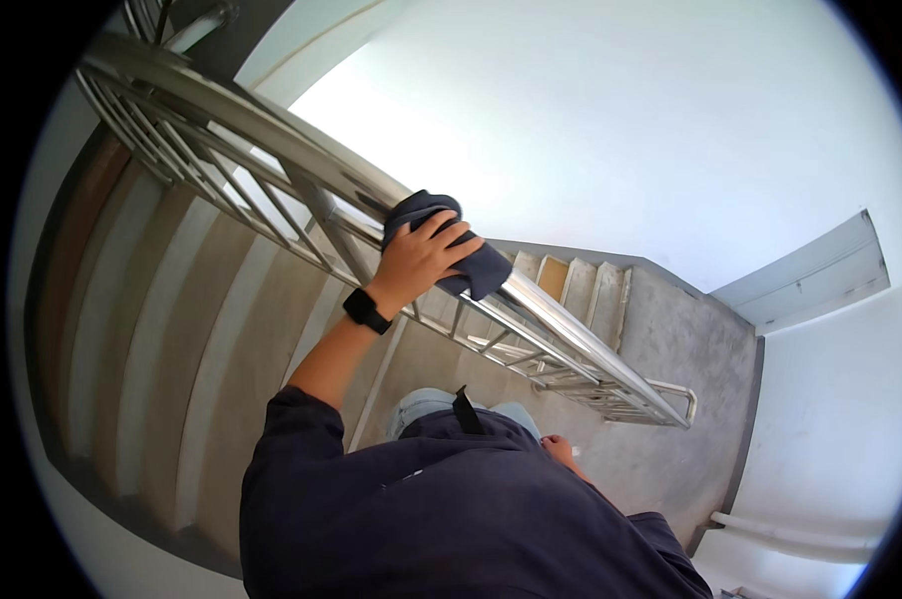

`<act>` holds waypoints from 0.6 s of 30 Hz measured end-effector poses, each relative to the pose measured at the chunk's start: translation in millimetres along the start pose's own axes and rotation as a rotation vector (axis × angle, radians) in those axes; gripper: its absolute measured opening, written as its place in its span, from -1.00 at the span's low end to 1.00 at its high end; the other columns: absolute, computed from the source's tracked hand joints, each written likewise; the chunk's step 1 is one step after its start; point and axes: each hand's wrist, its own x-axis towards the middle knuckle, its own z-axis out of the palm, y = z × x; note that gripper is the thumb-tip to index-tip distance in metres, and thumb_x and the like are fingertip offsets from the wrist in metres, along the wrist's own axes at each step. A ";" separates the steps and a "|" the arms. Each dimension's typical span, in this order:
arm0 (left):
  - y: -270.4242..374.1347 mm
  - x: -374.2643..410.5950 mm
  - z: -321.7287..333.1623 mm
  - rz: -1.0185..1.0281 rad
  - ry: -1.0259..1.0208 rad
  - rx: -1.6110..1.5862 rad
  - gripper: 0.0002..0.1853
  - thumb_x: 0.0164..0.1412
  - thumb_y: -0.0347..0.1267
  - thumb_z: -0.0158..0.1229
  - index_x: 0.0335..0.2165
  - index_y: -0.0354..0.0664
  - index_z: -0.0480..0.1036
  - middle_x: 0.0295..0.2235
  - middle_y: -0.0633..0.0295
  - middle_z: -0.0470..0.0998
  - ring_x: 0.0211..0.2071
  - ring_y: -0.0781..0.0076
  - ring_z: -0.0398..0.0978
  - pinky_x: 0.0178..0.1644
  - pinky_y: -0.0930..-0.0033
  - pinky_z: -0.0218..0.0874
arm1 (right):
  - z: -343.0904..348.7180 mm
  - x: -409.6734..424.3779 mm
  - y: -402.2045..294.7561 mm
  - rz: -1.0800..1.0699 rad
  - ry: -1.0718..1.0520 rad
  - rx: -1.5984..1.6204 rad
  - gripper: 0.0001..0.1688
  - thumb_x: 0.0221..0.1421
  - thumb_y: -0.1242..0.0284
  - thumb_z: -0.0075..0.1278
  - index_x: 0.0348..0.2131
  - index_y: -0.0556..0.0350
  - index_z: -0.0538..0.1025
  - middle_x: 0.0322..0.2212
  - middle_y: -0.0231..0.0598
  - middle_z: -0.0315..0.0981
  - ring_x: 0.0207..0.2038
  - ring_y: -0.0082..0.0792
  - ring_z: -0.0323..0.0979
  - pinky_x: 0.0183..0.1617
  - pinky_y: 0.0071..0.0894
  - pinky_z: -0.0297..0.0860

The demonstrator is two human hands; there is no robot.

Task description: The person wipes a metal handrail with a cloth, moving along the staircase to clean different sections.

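A dark, bunched cloth (488, 266) is wrapped over the top of a shiny metal handrail (563, 318). My left hand (424, 254), with a black watch on its wrist, presses the cloth against the rail, fingers spread across it. Low beside my hip is my right hand (559, 449), away from the railing, its fingers looking curled. A small white spot shows by it; whether the hand holds something cannot be made out.
Concrete stairs (219, 329) lie on the left, below the railing's bars. Beyond the railing another flight (578, 288) meets a grey landing (668, 337). A white wall (608, 127) rises behind, with a grey panel (818, 269) low on it. A pipe (788, 528) runs along the right wall.
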 end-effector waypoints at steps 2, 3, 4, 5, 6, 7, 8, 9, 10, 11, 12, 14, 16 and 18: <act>2.1 -2.6 8.0 -0.024 0.023 -0.052 -0.41 -0.30 -0.29 0.24 -0.14 0.21 0.35 -0.15 0.50 0.32 -0.06 0.47 0.23 -0.32 0.28 0.09 | -0.2 2.9 -3.5 -0.021 -0.017 0.004 -0.72 -0.09 0.31 -0.09 -0.42 0.10 0.53 -0.54 -0.19 0.49 -0.43 -0.30 0.45 -0.31 -0.37 0.32; 0.2 -3.1 9.8 0.004 0.050 -0.019 -0.45 -0.26 -0.31 0.19 -0.14 0.22 0.34 -0.15 0.50 0.33 -0.07 0.48 0.24 -0.33 0.33 0.10 | 0.1 2.8 -5.6 -0.021 -0.019 0.004 -0.72 -0.08 0.31 -0.10 -0.42 0.10 0.53 -0.54 -0.20 0.49 -0.43 -0.31 0.45 -0.31 -0.37 0.32; -0.5 -3.4 10.1 0.017 0.058 -0.013 -0.47 -0.24 -0.32 0.15 -0.15 0.23 0.35 -0.16 0.51 0.33 -0.07 0.49 0.24 -0.35 0.36 0.10 | -0.1 1.7 -7.1 -0.020 -0.020 0.004 -0.72 -0.08 0.32 -0.10 -0.42 0.11 0.53 -0.54 -0.21 0.49 -0.43 -0.32 0.45 -0.31 -0.38 0.32; -1.2 -4.1 10.0 0.031 0.066 -0.006 -0.50 -0.21 -0.33 0.12 -0.15 0.24 0.35 -0.16 0.51 0.34 -0.07 0.51 0.25 -0.36 0.39 0.11 | -0.6 0.6 -8.5 -0.019 -0.021 0.005 -0.72 -0.08 0.32 -0.11 -0.42 0.11 0.53 -0.53 -0.22 0.49 -0.43 -0.33 0.45 -0.31 -0.39 0.32; -4.4 -3.8 10.0 0.048 0.072 0.013 -0.51 -0.18 -0.34 0.06 -0.15 0.26 0.35 -0.14 0.51 0.33 -0.05 0.54 0.24 -0.39 0.44 0.12 | -0.6 3.1 -9.1 -0.022 -0.028 -0.018 -0.72 -0.08 0.32 -0.11 -0.42 0.11 0.53 -0.54 -0.22 0.49 -0.43 -0.34 0.45 -0.31 -0.39 0.32; -6.8 -8.0 8.8 0.037 0.082 0.002 -0.51 -0.17 -0.35 0.05 -0.14 0.27 0.35 -0.13 0.52 0.33 -0.05 0.55 0.24 -0.38 0.44 0.13 | -1.4 3.9 -8.4 -0.024 -0.033 -0.039 -0.72 -0.07 0.33 -0.11 -0.42 0.12 0.53 -0.54 -0.22 0.49 -0.43 -0.34 0.45 -0.31 -0.39 0.32; -9.4 -12.3 7.8 0.028 0.092 -0.009 -0.51 -0.16 -0.35 0.04 -0.13 0.27 0.34 -0.12 0.52 0.33 -0.04 0.56 0.23 -0.38 0.44 0.13 | -1.2 4.2 -7.5 -0.026 -0.037 -0.059 -0.72 -0.07 0.33 -0.12 -0.42 0.12 0.53 -0.54 -0.22 0.49 -0.43 -0.35 0.45 -0.31 -0.40 0.32; -15.0 -13.6 6.6 0.023 0.109 -0.014 -0.51 -0.15 -0.35 0.03 -0.12 0.28 0.34 -0.10 0.52 0.32 -0.03 0.57 0.23 -0.38 0.44 0.14 | -1.1 5.4 -12.5 -0.026 -0.044 -0.045 -0.72 -0.07 0.33 -0.11 -0.42 0.13 0.52 -0.53 -0.22 0.49 -0.43 -0.35 0.45 -0.31 -0.40 0.32; -21.8 -15.5 4.0 -0.011 0.116 0.034 -0.49 -0.15 -0.35 0.05 -0.11 0.29 0.33 -0.08 0.52 0.31 -0.01 0.56 0.21 -0.37 0.42 0.15 | -1.6 1.9 -13.5 -0.021 -0.049 -0.030 -0.72 -0.07 0.33 -0.11 -0.42 0.14 0.52 -0.53 -0.22 0.49 -0.43 -0.34 0.45 -0.31 -0.40 0.32; -31.0 -18.5 -0.6 -0.043 0.122 0.082 -0.47 -0.15 -0.35 0.06 -0.10 0.30 0.32 -0.06 0.52 0.29 0.01 0.55 0.20 -0.36 0.41 0.15 | -1.4 1.8 -16.6 -0.014 -0.053 -0.013 -0.71 -0.07 0.33 -0.11 -0.42 0.15 0.52 -0.53 -0.21 0.49 -0.42 -0.34 0.45 -0.31 -0.40 0.32; -39.4 -23.9 -6.8 -0.079 0.123 0.124 -0.46 -0.16 -0.36 0.08 -0.09 0.31 0.31 -0.04 0.52 0.28 0.02 0.54 0.18 -0.35 0.39 0.16 | -0.9 1.9 -18.8 -0.023 -0.046 -0.016 -0.71 -0.07 0.33 -0.11 -0.42 0.15 0.52 -0.53 -0.21 0.49 -0.42 -0.34 0.45 -0.30 -0.40 0.32; -56.4 -31.5 -13.6 -0.149 0.158 0.137 -0.38 -0.22 -0.38 0.16 -0.07 0.32 0.29 0.00 0.49 0.23 0.06 0.49 0.14 -0.33 0.30 0.13 | 1.3 1.1 -16.7 -0.031 -0.035 -0.024 -0.71 -0.07 0.33 -0.10 -0.41 0.16 0.52 -0.53 -0.21 0.49 -0.41 -0.34 0.45 -0.30 -0.40 0.32; -65.2 -29.4 -33.2 -0.285 0.154 0.124 -0.35 -0.25 -0.41 0.20 -0.07 0.30 0.29 0.00 0.47 0.23 0.07 0.46 0.12 -0.27 0.14 0.06 | -0.1 2.1 -17.7 -0.016 -0.031 -0.032 -0.71 -0.07 0.33 -0.10 -0.41 0.17 0.52 -0.52 -0.21 0.49 -0.41 -0.34 0.45 -0.29 -0.40 0.31; -72.5 -27.7 -32.5 -0.377 0.219 0.089 -0.42 -0.20 -0.41 0.18 -0.10 0.26 0.31 -0.01 0.47 0.23 0.09 0.40 0.07 -0.19 -0.01 -0.01 | -1.4 3.7 -16.5 -0.006 -0.037 -0.029 -0.70 -0.07 0.32 -0.09 -0.41 0.17 0.52 -0.52 -0.21 0.49 -0.41 -0.34 0.44 -0.29 -0.40 0.31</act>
